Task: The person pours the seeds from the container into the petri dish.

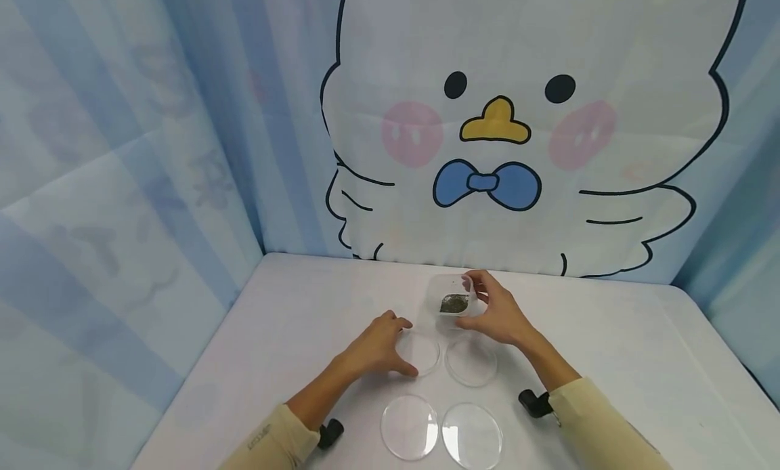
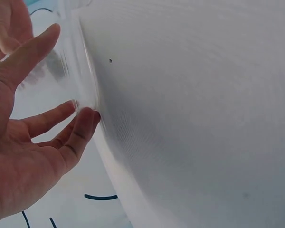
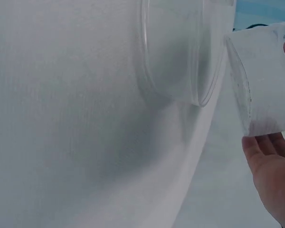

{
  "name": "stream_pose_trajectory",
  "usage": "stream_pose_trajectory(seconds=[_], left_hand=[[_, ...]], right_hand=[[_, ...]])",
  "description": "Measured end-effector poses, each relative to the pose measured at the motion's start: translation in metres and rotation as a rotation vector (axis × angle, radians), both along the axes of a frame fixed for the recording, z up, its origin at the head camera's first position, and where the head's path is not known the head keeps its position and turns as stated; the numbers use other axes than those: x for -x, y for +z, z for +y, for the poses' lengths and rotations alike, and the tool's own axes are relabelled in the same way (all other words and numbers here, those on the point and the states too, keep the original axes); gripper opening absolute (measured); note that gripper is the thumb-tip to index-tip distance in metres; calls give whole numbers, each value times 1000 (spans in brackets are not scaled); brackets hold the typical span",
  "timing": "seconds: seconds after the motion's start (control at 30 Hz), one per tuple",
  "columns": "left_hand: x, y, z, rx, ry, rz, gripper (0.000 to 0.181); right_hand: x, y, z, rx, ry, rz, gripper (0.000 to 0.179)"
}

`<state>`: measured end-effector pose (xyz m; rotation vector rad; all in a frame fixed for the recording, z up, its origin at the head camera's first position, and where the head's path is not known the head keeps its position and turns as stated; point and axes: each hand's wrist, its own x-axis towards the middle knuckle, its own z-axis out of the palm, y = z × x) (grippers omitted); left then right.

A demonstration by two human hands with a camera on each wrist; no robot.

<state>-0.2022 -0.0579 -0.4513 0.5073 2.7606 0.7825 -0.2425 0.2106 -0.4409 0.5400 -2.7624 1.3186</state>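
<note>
My right hand (image 1: 496, 314) grips a small clear plastic container (image 1: 435, 294) by its right side, thumb at the near end and fingers at the far end. Dark, grainy material (image 1: 454, 304) lies inside it. In the right wrist view the container (image 3: 266, 80) is tilted beside a clear round dish (image 3: 173, 52). My left hand (image 1: 378, 346) spans the left petri dish (image 1: 424, 353) of the far pair, thumb at its near edge and fingers at its far edge. Fingertips (image 2: 88, 116) meet the dish's rim in the left wrist view.
Right of the held dish sits another clear petri dish (image 1: 471, 361). Two clear round lids or dishes (image 1: 409, 427) lie side by side nearer to me on the white table (image 1: 292, 307). A printed curtain (image 1: 390, 226) stands along the back edge.
</note>
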Motion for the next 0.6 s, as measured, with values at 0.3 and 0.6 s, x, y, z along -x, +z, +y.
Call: stream_pose_trajectory(seconds=[0.3,0.6], left_hand=[[-1,6,0,-22,3,-13,82],[-1,10,1,-14,-5,-13,79]], right_hand=[[-15,7,-1,-61,50,189,90],[-28,10,-12,-152,86,293,89]])
